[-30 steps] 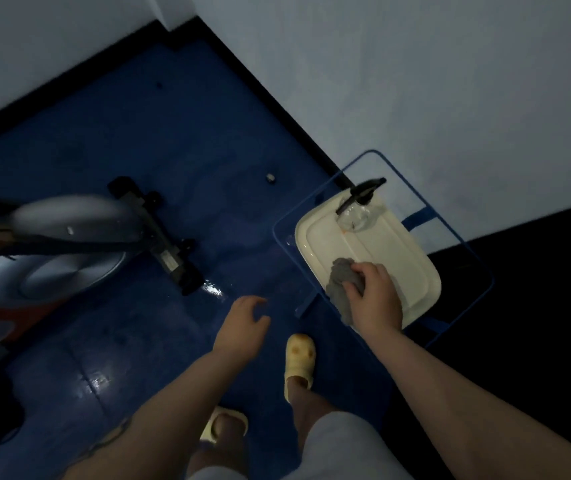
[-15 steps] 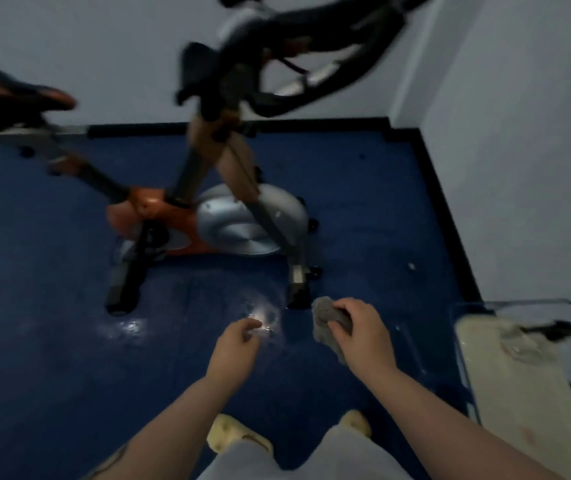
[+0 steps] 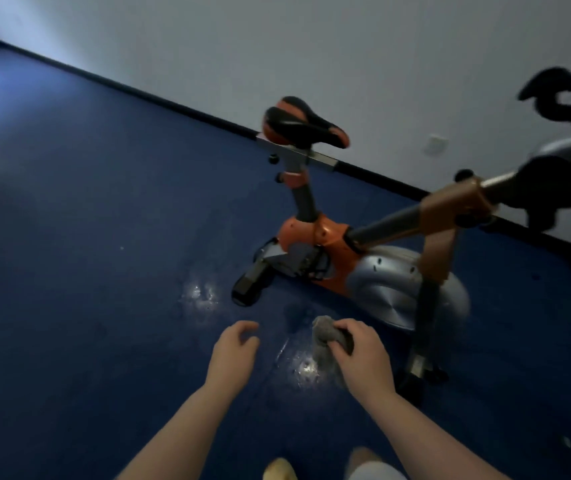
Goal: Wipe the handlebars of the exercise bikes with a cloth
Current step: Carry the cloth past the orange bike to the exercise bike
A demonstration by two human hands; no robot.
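An orange and grey exercise bike (image 3: pixel 315 237) stands on the blue floor ahead and to the right. Its black handlebars (image 3: pixel 551 195) are blurred at the right edge, well above and right of my hands. The black and orange saddle (image 3: pixel 303 124) sits higher up, near the wall. My right hand (image 3: pixel 363 355) grips a bunched grey cloth (image 3: pixel 329 336), held low in front of me near the bike's front leg. My left hand (image 3: pixel 234 351) hangs beside it with loosely curled fingers and holds nothing.
The bike's silver flywheel cover (image 3: pixel 391 289) and front support leg (image 3: pixel 422 341) are just right of my right hand. A white wall with a black skirting (image 3: pixel 173 105) runs behind. Blue floor stretches to the left. My yellow slipper (image 3: pixel 279 471) shows at the bottom.
My view has swung left from the tray by the wall to the bike. My right hand lifted the cloth off the tray and carries it; the left hand stayed empty beside it.
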